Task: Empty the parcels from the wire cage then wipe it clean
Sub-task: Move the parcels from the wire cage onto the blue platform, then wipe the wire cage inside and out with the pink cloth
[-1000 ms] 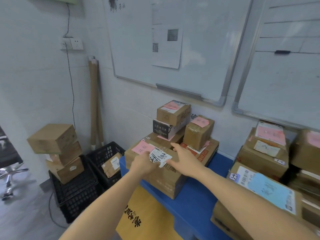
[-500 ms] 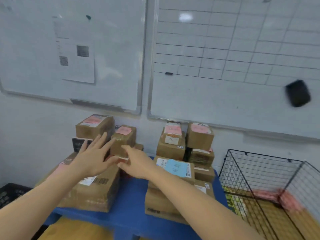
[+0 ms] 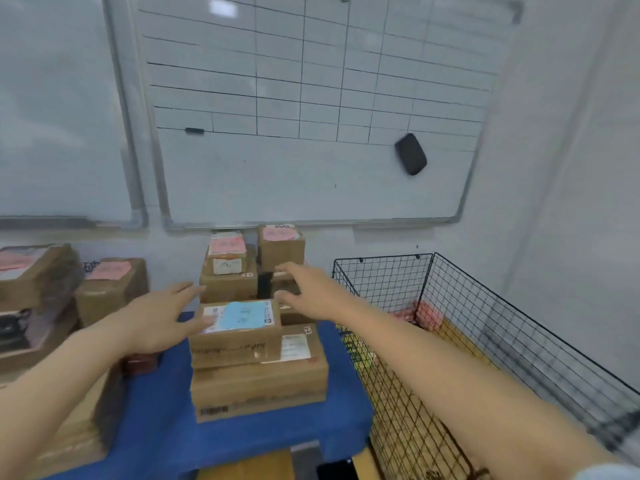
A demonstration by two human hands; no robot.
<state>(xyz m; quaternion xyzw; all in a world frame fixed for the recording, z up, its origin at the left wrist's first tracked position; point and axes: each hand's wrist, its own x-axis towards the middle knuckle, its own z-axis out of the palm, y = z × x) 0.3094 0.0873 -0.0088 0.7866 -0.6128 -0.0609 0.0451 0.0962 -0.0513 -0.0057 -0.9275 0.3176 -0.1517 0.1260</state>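
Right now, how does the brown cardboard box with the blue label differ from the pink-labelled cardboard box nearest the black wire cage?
The blue-labelled cardboard box is flat and wide; the pink-labelled cardboard box is taller, nearly cube-shaped. The blue-labelled one lies in front on a larger brown carton; the pink-labelled one sits higher, farther back. Both are brown, closed and outside the black wire cage.

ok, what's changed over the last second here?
Both hands left the left-hand parcel stack and swung right: the left hand is open by the blue-labelled parcel, the right hand open above the middle stack, nearer the wire cage. Neither holds anything. The camera turned right, bringing the cage into view. Stacks on the blue table look unmoved.
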